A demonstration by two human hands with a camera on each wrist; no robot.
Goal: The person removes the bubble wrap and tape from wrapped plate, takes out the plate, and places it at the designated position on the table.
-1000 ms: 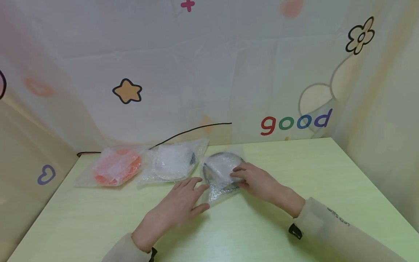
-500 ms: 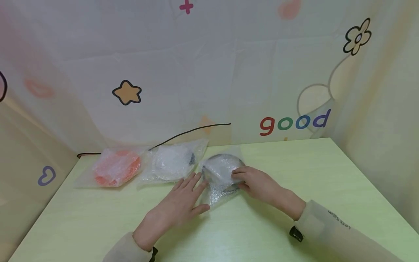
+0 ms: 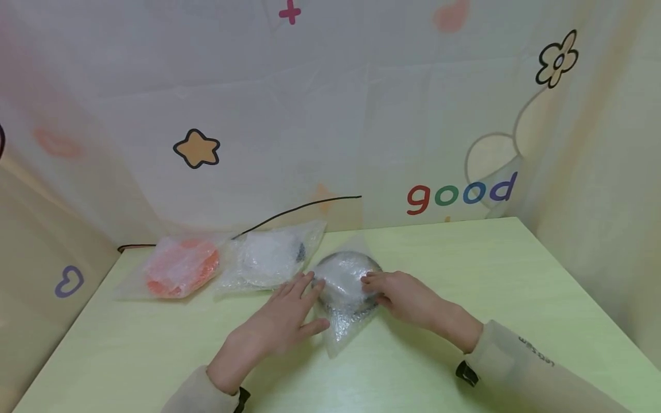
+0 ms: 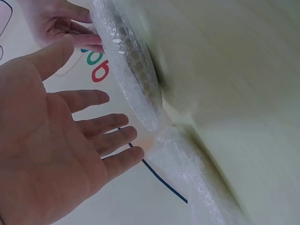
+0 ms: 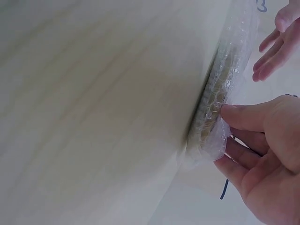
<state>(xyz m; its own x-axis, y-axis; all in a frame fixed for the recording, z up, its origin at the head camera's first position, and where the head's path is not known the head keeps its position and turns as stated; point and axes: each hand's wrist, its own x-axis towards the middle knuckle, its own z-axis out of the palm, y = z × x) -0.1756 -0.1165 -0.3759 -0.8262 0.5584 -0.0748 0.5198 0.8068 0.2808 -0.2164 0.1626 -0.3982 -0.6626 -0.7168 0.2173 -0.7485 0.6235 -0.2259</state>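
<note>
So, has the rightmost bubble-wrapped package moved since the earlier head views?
Yes: the rightmost package has slid slightly nearer, away from the table's back edge, turning a little.

From the head, looking forward and down over the desk [image 3: 490,281], farther off. From the wrists, turned sideways, close past left hand [image 4: 61,136] and right hand [image 5: 276,168]. Sharing the bag [image 3: 343,278]: upper middle from left wrist, upper right from right.
</note>
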